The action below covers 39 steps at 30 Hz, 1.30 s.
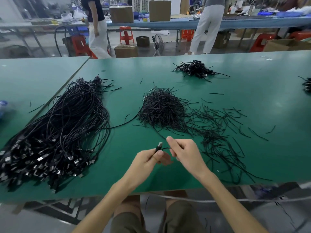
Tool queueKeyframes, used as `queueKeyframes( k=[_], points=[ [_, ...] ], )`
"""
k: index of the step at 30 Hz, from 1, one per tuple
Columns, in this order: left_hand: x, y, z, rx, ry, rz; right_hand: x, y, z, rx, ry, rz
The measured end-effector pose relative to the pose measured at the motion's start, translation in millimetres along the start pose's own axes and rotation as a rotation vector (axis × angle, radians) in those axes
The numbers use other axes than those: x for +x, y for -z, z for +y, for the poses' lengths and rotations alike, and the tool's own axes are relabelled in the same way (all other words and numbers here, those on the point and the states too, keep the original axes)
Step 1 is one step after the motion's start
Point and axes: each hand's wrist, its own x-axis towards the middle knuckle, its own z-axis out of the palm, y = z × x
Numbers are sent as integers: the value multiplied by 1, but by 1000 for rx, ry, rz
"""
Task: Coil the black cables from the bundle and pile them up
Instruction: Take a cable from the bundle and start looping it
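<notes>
A big bundle of black cables (67, 125) with USB plugs lies on the left of the green table (244, 68). Over the table's near edge, my left hand (148, 158) pinches a black cable's USB plug (159, 146). My right hand (183, 153) holds the thin cable just right of the plug, fingers curled. One strand (124, 124) runs from the bundle toward the middle heap. A pile of coiled cables (195, 68) sits at the far centre right.
A heap of short black twist ties (161, 108) lies in the middle, with loose ties (223, 132) scattered to its right. Another dark cable pile (307, 85) shows at the right edge. Two people stand beyond the table among cardboard boxes and red stools.
</notes>
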Motion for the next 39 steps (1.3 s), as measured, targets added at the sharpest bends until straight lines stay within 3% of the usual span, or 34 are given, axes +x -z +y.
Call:
queueKeyframes(
  k=[4, 7, 10, 12, 15, 18, 22, 28, 30, 34, 39],
  points=[
    [-3, -10, -9, 11, -8, 59, -7, -17, -14, 37, -35, 51],
    [-2, -6, -15, -41, 52, 113, -15, -22, -17, -46, 28, -8],
    [5, -7, -8, -594, 222, 103, -24, -31, -17, -126, 100, -118],
    [12, -1, -3, -959, 259, 180, -29, -41, -10, -126, 113, -202],
    [14, 25, 7, -1241, 234, 246, -32, -44, 8, -81, 22, -248],
    [5, 47, 15, -1060, 209, 195, -24, -29, 22, -135, -65, -189],
    [-10, 38, 14, -318, 94, 44, -1, -13, 11, -184, -65, -83],
    [-6, 2, -3, 113, 26, 62, 9, -28, -23, -76, -47, 22],
    [-7, 0, -7, 29, 48, 85, 3, -31, -29, -117, -11, 38],
    [-3, 4, -11, -642, 181, 129, -13, -35, -34, -188, 73, -45],
    [1, 14, -8, -951, 212, 153, -29, -55, -26, -45, 18, -161]
  ],
)
